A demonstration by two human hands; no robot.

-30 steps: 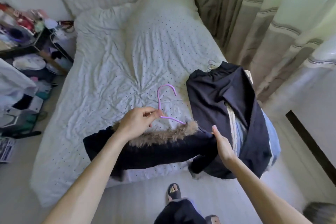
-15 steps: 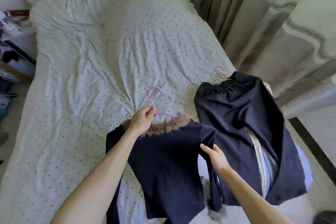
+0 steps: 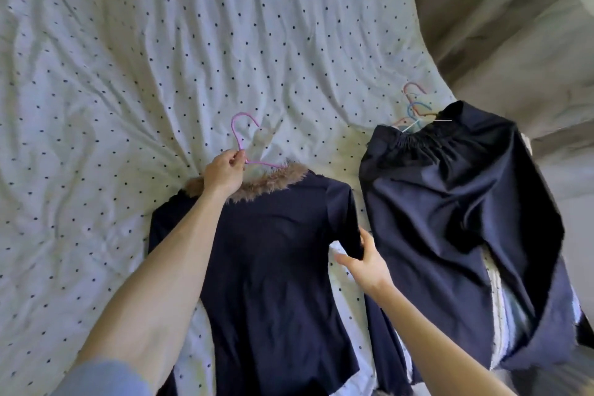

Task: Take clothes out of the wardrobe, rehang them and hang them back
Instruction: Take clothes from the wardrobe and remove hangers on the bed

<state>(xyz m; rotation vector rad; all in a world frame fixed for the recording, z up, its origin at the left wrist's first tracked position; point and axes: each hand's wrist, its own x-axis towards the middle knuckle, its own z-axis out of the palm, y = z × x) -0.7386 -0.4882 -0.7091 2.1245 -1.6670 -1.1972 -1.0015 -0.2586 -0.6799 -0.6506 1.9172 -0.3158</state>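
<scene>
Nearest to us, at the lower left edge, we see a bit of a blue sleeve (image 3: 106, 376) on the left arm; both forearms reach forward over the bed. The right hand (image 3: 366, 262) grips the right sleeve of the navy top (image 3: 276, 267), with thumb and fingers closed on the dark cloth. The top lies flat, spread on the bed sheet (image 3: 128, 74), with its lower hem toward us. Its fur collar (image 3: 270, 183), light brown, is at the far end of the garment.

The left hand (image 3: 223, 175) is over the left part of this collar and pinches the pink hanger (image 3: 244, 135) between thumb and fingers, at the place where the hook meets the shoulder wire. One arm of the hanger goes under the fur; the hook lies on the sheet beyond the collar. The two hands are well apart, one on each side of the top.

Just beside the top, on the right, we see a pile of dark clothes (image 3: 450, 219), with lighter cloth showing under its near edge. Several thin hangers (image 3: 414, 106), pink and blue, come out at its far end. The white sheet has small dark dots and many wrinkles. Farthest, at the upper right, hangs a beige curtain (image 3: 498, 10).
</scene>
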